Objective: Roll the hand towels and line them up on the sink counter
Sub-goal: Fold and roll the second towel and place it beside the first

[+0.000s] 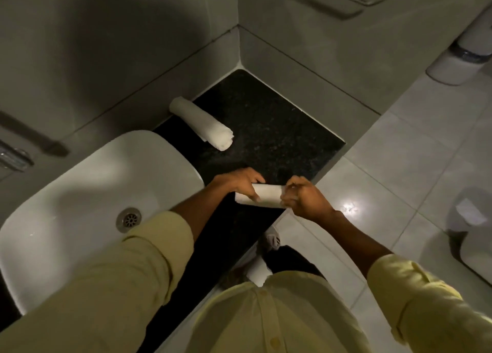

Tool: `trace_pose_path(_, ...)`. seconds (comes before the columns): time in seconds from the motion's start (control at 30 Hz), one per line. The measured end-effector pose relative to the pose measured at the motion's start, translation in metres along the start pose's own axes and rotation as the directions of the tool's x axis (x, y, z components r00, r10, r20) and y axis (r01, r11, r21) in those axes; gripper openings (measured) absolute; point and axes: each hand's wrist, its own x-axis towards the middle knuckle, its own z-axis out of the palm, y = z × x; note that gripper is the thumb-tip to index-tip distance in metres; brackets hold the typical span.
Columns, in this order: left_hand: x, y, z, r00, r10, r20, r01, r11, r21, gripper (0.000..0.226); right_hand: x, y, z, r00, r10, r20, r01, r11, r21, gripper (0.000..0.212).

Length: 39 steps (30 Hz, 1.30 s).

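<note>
One rolled white hand towel (202, 123) lies on the black sink counter (266, 129), with its far end against the back wall. A second white towel (266, 195), rolled into a tight tube, is held over the counter's front edge. My left hand (239, 183) grips its left end from above. At its right end, my right hand (306, 198) is closed around it. Another white piece of cloth (258, 272) shows low down near my waist, partly hidden by my shirt.
A white basin (80, 193) with a metal drain (128, 219) sits left of the black counter. Grey tiled walls meet in a corner behind it. To the right lie a pale tiled floor, a white bin (463, 49) and a toilet edge (474, 246).
</note>
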Motion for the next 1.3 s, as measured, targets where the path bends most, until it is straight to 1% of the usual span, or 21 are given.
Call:
trace_pose_path(0.1,0.008,0.003,0.005,0.997,0.009,0.076,-0.020,0.988,0.154,0.070,0.014,0.013,-0.009,0.979,-0.142,0.143,0.158,0.982,-0.104,0.053)
trace_pose_path(0.2,0.014,0.004,0.012,0.994,0.091,0.056,-0.104,0.939,0.327,0.073,0.022,0.020,-0.008,0.946,-0.247,0.208,0.254,0.967,-0.010,0.064)
trace_pose_path(0.3,0.030,0.004,-0.001,0.985,0.174,-0.002,-0.155,0.886,0.437,0.067,0.036,0.030,0.000,0.930,-0.306,0.202,0.309,0.951,0.016,0.075)
trace_pose_path(0.37,0.047,0.005,-0.016,0.965,0.243,-0.096,-0.159,0.836,0.525,0.065,0.050,0.039,0.005,0.944,-0.306,0.126,0.298,0.951,0.080,0.074)
trace_pose_path(0.43,0.069,0.004,-0.034,0.940,0.293,-0.175,-0.153,0.820,0.551,0.072,0.074,0.040,0.001,0.968,-0.237,0.079,0.226,0.965,0.131,0.069)
trace_pose_path(0.47,0.078,0.000,-0.045,0.929,0.301,-0.216,-0.147,0.834,0.531,0.079,0.089,0.039,-0.003,0.976,-0.212,0.056,0.204,0.971,0.124,0.069)
trace_pose_path(0.57,0.086,-0.014,-0.077,0.875,0.256,-0.410,-0.094,0.923,0.374,0.105,0.139,0.023,-0.014,0.998,-0.051,0.049,0.042,0.984,0.172,0.092)
trace_pose_path(0.6,0.086,-0.017,-0.087,0.832,0.187,-0.522,-0.058,0.965,0.254,0.105,0.161,0.017,-0.016,0.996,-0.073,0.048,0.063,0.981,0.184,0.086)
trace_pose_path(0.63,0.082,-0.018,-0.091,0.738,0.096,-0.668,-0.034,0.994,0.105,0.098,0.177,0.011,-0.015,0.990,-0.137,0.016,0.133,0.977,0.166,0.075)
trace_pose_path(0.67,0.079,-0.022,-0.096,0.587,-0.058,-0.808,-0.001,0.997,-0.072,0.088,0.196,0.006,-0.012,0.983,-0.184,-0.002,0.182,0.971,0.153,0.067)
trace_pose_path(0.7,0.076,-0.029,-0.101,0.407,-0.261,-0.875,0.036,0.962,-0.270,0.080,0.217,-0.001,-0.011,0.982,-0.190,-0.013,0.190,0.970,0.153,0.065)
trace_pose_path(0.73,0.075,-0.040,-0.104,0.251,-0.473,-0.845,0.057,0.878,-0.475,0.079,0.237,-0.006,-0.007,0.984,-0.179,-0.004,0.178,0.975,0.136,0.065)
trace_pose_path(0.77,0.075,-0.055,-0.106,0.166,-0.650,-0.742,0.049,0.757,-0.652,0.082,0.258,-0.016,-0.004,0.984,-0.178,0.011,0.176,0.978,0.109,0.067)
trace_pose_path(0.8,0.075,-0.071,-0.107,0.163,-0.757,-0.633,0.014,0.643,-0.765,0.086,0.273,-0.027,-0.002,0.985,-0.173,0.024,0.170,0.982,0.083,0.069)
trace_pose_path(0.83,0.077,-0.086,-0.108,0.232,-0.809,-0.541,-0.065,0.542,-0.838,0.087,0.289,-0.038,0.001,0.984,-0.174,0.046,0.171,0.983,0.061,0.070)
trace_pose_path(0.9,0.082,-0.100,-0.107,0.422,-0.762,-0.491,-0.275,0.408,-0.871,0.081,0.317,-0.058,0.008,0.980,-0.185,0.074,0.182,0.983,0.039,0.072)
trace_pose_path(0.93,0.085,-0.105,-0.104,0.465,-0.730,-0.501,-0.338,0.376,-0.863,0.076,0.329,-0.067,0.011,0.976,-0.197,0.094,0.195,0.980,0.034,0.073)
trace_pose_path(1.03,0.084,-0.106,-0.102,0.505,-0.688,-0.521,-0.430,0.323,-0.843,0.071,0.348,-0.089,0.019,0.970,-0.193,0.146,0.186,0.981,0.055,0.072)
trace_pose_path(1.07,0.082,-0.107,-0.103,0.517,-0.681,-0.519,-0.421,0.326,-0.846,0.071,0.349,-0.094,0.020,0.974,-0.167,0.155,0.158,0.985,0.071,0.071)
trace_pose_path(1.13,0.078,-0.109,-0.108,0.530,-0.671,-0.519,-0.337,0.394,-0.855,0.069,0.347,-0.098,0.021,0.976,-0.139,0.167,0.128,0.989,0.077,0.071)
trace_pose_path(1.3,0.076,-0.110,-0.110,0.525,-0.683,-0.508,-0.176,0.497,-0.850,0.074,0.346,-0.098,0.013,0.964,-0.159,0.215,0.154,0.987,0.043,0.076)
